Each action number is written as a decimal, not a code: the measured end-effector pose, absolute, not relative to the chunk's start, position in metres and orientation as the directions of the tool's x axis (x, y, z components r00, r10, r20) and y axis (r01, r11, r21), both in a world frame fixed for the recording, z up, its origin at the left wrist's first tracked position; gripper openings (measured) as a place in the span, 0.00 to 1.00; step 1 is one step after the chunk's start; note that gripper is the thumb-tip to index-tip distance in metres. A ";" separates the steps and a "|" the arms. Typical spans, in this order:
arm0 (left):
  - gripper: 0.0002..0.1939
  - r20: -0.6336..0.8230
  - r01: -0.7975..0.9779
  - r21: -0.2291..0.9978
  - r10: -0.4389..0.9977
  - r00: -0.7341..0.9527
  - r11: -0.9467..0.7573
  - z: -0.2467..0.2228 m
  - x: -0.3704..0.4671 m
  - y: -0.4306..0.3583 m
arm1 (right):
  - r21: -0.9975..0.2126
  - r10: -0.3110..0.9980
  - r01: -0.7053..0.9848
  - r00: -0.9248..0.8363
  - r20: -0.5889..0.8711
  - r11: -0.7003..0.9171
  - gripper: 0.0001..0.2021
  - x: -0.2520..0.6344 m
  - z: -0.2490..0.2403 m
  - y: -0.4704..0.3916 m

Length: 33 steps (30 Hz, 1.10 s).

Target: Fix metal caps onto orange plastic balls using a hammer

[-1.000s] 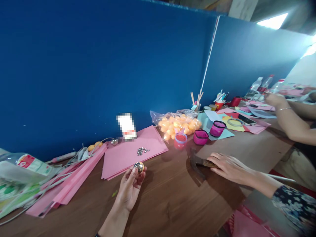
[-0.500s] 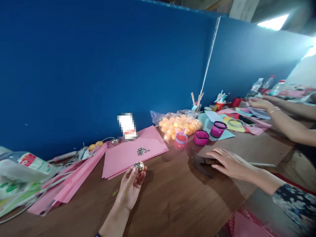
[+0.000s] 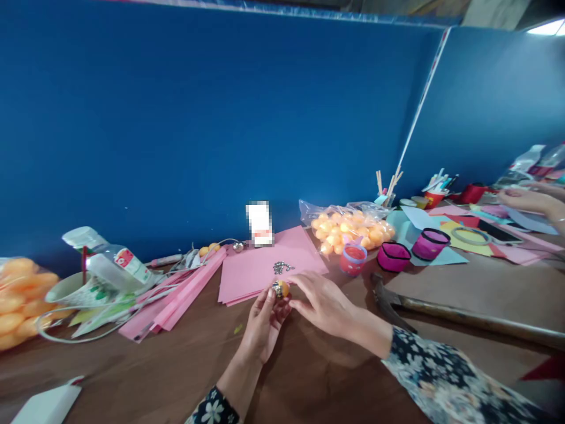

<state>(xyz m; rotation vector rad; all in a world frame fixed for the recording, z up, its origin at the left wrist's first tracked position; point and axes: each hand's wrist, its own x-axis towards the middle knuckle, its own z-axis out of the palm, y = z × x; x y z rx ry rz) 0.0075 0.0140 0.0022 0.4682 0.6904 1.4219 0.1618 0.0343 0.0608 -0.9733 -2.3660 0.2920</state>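
In the head view, my left hand (image 3: 263,327) grips a small orange ball (image 3: 282,288), its fingers closed round it. Shiny silver pieces cover the ball's left side; bare orange shows on the right. My right hand (image 3: 324,306) is at the ball's right side, thumb and index finger apart; whether they touch it I cannot tell. Just behind the ball, a little heap of silver pieces (image 3: 281,268) lies on stacked pink sheets (image 3: 247,274). A hammer (image 3: 441,309) with a wooden handle lies to the right of my right hand.
A bag of orange balls (image 3: 348,227) lies behind, near a red cup (image 3: 353,260) and two magenta holders (image 3: 394,257). On the left are a plastic bottle (image 3: 128,265), cables and folded pink paper (image 3: 189,288). A blue partition (image 3: 198,118) backs the table. Another person's hand (image 3: 525,200) is far right.
My right hand has left the hammer and come over to the ball in my left hand. The view has swung left, showing more of the table there.
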 end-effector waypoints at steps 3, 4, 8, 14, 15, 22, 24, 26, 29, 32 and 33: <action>0.11 -0.153 -0.748 0.659 0.988 -0.032 0.078 0.000 0.007 0.016 | -0.514 0.710 0.492 -0.538 0.455 0.702 0.19 0.140 0.045 0.052; 0.11 -0.157 -0.748 0.660 0.987 -0.045 0.071 0.000 0.006 0.017 | -0.549 0.717 0.469 -0.529 0.453 0.692 0.18 0.136 0.042 0.056; 0.12 -0.121 -0.717 0.696 0.990 -0.072 0.032 0.004 0.004 0.019 | -0.651 0.720 0.353 -0.520 0.460 0.672 0.14 0.128 0.032 0.070; 0.15 -0.110 -0.650 0.760 0.982 -0.154 -0.017 0.006 0.001 0.021 | -0.683 0.703 0.280 -0.524 0.480 0.675 0.13 0.121 0.023 0.076; 0.15 -0.115 -0.648 0.761 0.980 -0.163 -0.019 0.005 0.001 0.021 | -0.680 0.700 0.276 -0.521 0.488 0.679 0.12 0.120 0.022 0.076; 0.18 -0.159 -0.679 0.734 0.972 -0.175 -0.002 0.002 0.003 0.022 | -0.632 0.642 0.268 -0.593 0.486 0.727 0.18 0.128 0.025 0.085; 0.18 -0.156 -0.694 0.720 0.972 -0.177 -0.010 0.000 0.003 0.023 | -0.643 0.638 0.264 -0.617 0.460 0.719 0.22 0.137 0.026 0.094; 0.17 -0.167 -0.706 0.708 0.968 -0.185 -0.013 -0.002 0.003 0.024 | -0.656 0.692 0.312 -0.557 0.460 0.688 0.20 0.147 0.023 0.105; 0.16 -0.191 -0.710 0.704 0.963 -0.189 -0.001 -0.003 0.003 0.026 | -0.598 0.801 0.534 -0.363 0.477 0.598 0.12 0.158 0.011 0.120; 0.16 -0.180 -0.697 0.717 0.966 -0.184 0.000 -0.001 0.003 0.025 | -0.514 0.835 0.676 -0.304 0.459 0.529 0.13 0.163 -0.003 0.128; 0.16 -0.176 -0.693 0.721 0.967 -0.183 0.000 0.000 0.003 0.025 | -0.501 0.838 0.689 -0.311 0.449 0.524 0.14 0.163 -0.006 0.130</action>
